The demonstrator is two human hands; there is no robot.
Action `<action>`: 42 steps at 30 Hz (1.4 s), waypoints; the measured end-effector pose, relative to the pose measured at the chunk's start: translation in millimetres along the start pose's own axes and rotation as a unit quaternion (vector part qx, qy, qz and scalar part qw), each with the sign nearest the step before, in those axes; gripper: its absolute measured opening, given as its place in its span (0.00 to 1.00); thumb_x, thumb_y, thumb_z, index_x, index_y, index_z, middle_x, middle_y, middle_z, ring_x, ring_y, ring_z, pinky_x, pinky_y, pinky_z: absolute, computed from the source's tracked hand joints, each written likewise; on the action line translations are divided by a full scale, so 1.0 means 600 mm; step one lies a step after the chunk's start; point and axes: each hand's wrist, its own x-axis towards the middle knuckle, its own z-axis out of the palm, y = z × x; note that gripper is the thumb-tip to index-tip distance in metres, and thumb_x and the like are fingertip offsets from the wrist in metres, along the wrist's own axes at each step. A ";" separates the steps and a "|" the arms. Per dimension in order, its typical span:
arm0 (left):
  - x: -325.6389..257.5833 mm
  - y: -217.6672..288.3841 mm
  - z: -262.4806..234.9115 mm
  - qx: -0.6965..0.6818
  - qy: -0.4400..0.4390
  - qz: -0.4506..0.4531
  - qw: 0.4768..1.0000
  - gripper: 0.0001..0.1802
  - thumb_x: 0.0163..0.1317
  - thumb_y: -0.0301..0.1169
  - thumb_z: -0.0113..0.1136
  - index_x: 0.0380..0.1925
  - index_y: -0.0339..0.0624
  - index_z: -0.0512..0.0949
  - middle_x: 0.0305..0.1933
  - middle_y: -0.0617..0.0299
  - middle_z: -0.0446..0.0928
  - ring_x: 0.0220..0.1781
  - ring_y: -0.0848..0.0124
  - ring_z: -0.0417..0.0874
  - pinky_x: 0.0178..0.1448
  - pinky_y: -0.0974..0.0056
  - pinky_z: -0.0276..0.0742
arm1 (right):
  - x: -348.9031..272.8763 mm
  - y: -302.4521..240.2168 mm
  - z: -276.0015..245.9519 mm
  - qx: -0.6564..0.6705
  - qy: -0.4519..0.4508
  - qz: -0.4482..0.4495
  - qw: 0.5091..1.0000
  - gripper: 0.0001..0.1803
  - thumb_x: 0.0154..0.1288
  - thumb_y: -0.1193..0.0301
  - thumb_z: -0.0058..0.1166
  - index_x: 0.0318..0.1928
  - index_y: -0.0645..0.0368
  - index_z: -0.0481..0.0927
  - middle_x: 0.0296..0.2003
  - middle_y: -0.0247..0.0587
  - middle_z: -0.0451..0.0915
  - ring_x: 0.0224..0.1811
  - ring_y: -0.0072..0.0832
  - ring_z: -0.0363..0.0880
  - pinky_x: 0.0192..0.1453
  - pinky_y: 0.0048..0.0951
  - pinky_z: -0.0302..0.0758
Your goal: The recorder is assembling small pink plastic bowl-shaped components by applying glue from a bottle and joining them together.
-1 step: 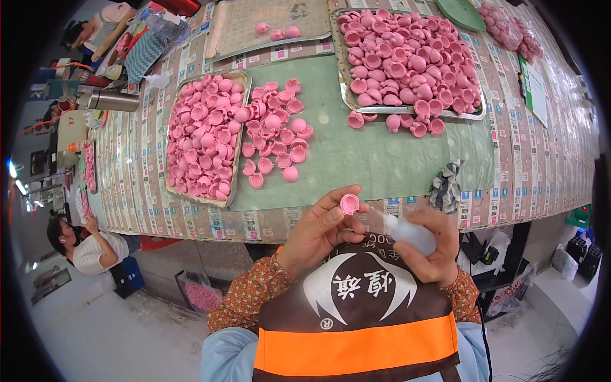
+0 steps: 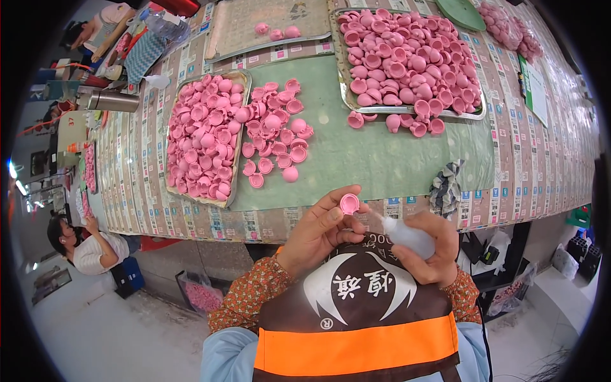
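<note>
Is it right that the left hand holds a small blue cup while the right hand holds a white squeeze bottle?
Not quite: the cup in the left hand is pink, not blue, as the head view shows. The right hand does hold a white squeeze bottle.

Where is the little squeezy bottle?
In the head view, the white squeeze bottle sits in the right hand, low and right of centre, its nozzle pointing toward the pink cap in the left hand.

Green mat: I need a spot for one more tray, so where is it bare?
The green mat is bare between the loose pink cups and the grey rag, below the right tray. Both trays are packed full.
</note>
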 end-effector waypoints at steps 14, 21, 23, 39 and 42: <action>-0.004 0.001 0.014 0.027 0.023 -0.020 0.999 0.32 0.71 0.35 0.57 0.71 0.39 0.59 0.61 0.47 0.74 0.49 0.66 0.85 0.54 0.63 0.86 | 0.021 -0.004 0.015 -0.065 -0.022 -0.116 0.991 0.22 0.45 0.71 0.74 0.43 0.59 0.80 0.26 0.37 0.80 0.20 0.34 0.79 0.23 0.32 0.70; -0.003 -0.003 0.014 0.041 0.021 -0.025 0.999 0.32 0.71 0.35 0.57 0.70 0.39 0.60 0.61 0.48 0.74 0.48 0.68 0.84 0.54 0.63 0.86 | 0.019 -0.001 0.021 -0.042 -0.014 -0.101 0.994 0.20 0.46 0.71 0.73 0.41 0.60 0.80 0.25 0.38 0.79 0.20 0.34 0.79 0.23 0.32 0.71; -0.002 -0.004 0.012 0.045 0.015 -0.025 0.999 0.32 0.71 0.34 0.58 0.70 0.39 0.60 0.61 0.49 0.74 0.48 0.69 0.84 0.54 0.63 0.86 | 0.019 -0.001 0.020 -0.040 -0.013 -0.101 0.994 0.20 0.46 0.71 0.73 0.41 0.60 0.80 0.24 0.38 0.79 0.20 0.34 0.79 0.23 0.32 0.71; -0.010 -0.008 0.006 0.034 0.024 -0.026 0.999 0.29 0.72 0.37 0.56 0.68 0.39 0.62 0.58 0.50 0.76 0.49 0.67 0.84 0.53 0.64 0.86 | -0.003 0.009 0.006 0.024 -0.015 0.000 1.000 0.26 0.50 0.71 0.73 0.48 0.63 0.75 0.40 0.45 0.80 0.37 0.32 0.81 0.41 0.31 0.75; -0.010 -0.009 0.003 0.024 0.028 -0.035 0.999 0.28 0.72 0.37 0.55 0.67 0.39 0.62 0.57 0.50 0.76 0.49 0.67 0.84 0.53 0.64 0.86 | -0.012 0.013 0.000 0.106 -0.013 0.076 0.991 0.29 0.52 0.72 0.71 0.52 0.64 0.71 0.47 0.43 0.76 0.45 0.26 0.76 0.49 0.28 0.73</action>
